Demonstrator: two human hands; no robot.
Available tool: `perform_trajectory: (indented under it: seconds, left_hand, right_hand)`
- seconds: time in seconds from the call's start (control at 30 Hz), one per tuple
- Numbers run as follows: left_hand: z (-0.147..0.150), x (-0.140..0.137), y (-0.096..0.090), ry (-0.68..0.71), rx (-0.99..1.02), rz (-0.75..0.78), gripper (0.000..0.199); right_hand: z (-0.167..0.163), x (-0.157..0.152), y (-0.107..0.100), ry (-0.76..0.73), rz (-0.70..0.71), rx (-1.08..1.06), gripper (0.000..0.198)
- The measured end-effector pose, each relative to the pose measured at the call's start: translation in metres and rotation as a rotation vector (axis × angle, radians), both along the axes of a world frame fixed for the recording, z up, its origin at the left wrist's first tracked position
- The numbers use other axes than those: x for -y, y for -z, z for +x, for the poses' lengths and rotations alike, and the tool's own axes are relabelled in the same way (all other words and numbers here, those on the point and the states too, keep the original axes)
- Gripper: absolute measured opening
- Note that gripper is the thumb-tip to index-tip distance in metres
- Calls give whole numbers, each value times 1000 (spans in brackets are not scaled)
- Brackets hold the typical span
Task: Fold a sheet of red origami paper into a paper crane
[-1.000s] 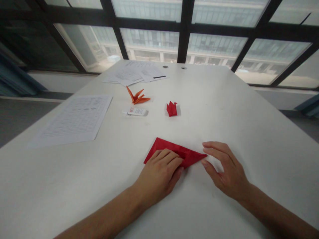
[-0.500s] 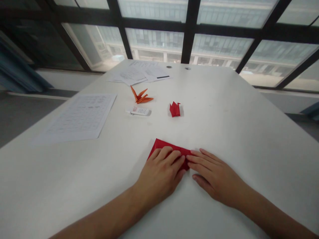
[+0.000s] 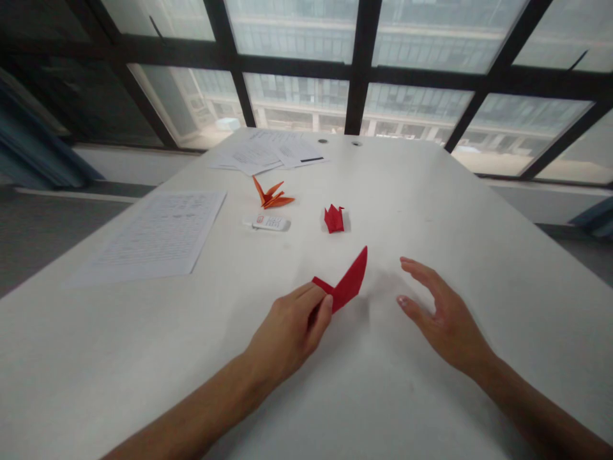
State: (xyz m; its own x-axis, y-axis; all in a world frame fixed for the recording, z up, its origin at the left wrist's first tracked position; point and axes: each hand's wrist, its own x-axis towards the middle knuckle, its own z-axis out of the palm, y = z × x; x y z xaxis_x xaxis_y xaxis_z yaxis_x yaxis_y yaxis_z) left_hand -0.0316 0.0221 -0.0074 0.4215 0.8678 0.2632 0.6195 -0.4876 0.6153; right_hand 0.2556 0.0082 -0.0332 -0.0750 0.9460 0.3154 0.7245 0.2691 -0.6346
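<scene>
Pinched between the thumb and fingers of my left hand (image 3: 292,326) is a folded piece of red paper (image 3: 350,281). One pointed flap of it angles up to the right, and a smaller corner shows above my knuckles; the rest is hidden under the fingers. To the right, apart from the paper, my right hand (image 3: 440,313) is open with thumb and fingers spread and nothing between them. Beyond the hands stands a small red paper crane (image 3: 334,219). An orange paper crane (image 3: 272,195) sits farther left.
A white tag-like object with printing (image 3: 269,222) lies just in front of the orange crane. One printed sheet (image 3: 158,233) is at the left table edge, and several more papers (image 3: 268,152) lie at the far end. Windows (image 3: 297,96) rise behind the white table (image 3: 460,217).
My right hand has let go of the red paper and moved right, its fingers opening. My left hand has lifted the paper, and a flap now points upward. The view has tilted up slightly.
</scene>
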Motion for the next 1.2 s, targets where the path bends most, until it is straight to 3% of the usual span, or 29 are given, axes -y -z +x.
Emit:
perform_trajectory:
  seconds: [0.13,0.23,0.3,0.4,0.53,0.6,0.7,0.8,0.9,1.0,1.1,1.2]
  left_hand:
    - [10,7,-3,-191,554,-483,47]
    - [24,15,2,-133,960,-796,42]
    - [29,19,4,-74,1096,-919,36]
    - [28,21,3,1,1099,-950,23]
    - [21,18,0,-19,933,-862,74]
    - [20,16,-1,-42,887,-842,87]
    - [18,12,3,-90,890,-790,85]
    - [16,7,8,-199,924,-725,55]
    - [16,4,10,-271,1024,-764,31]
    - [19,6,7,-268,1145,-881,28]
    - [21,9,6,-215,1223,-1010,29]
    - [20,12,8,-129,1216,-1077,32]
  right_hand:
    - [-8,10,-3,-148,-184,-229,56]
    - [-22,21,-6,-299,-323,-494,55]
    - [-31,26,-9,-311,-489,-671,56]
    - [-37,28,-15,-272,-652,-850,57]
    - [-35,27,-19,-254,-747,-952,68]
    - [-33,26,-19,-240,-766,-961,67]
    - [-30,25,-16,-187,-627,-912,42]
    - [-25,23,-11,-201,-287,-754,22]
    - [-20,22,-7,-266,107,-255,39]
    - [-18,23,-6,-268,437,240,59]
    - [-18,24,-9,-260,556,451,60]
    - [-17,26,-15,-334,536,511,51]
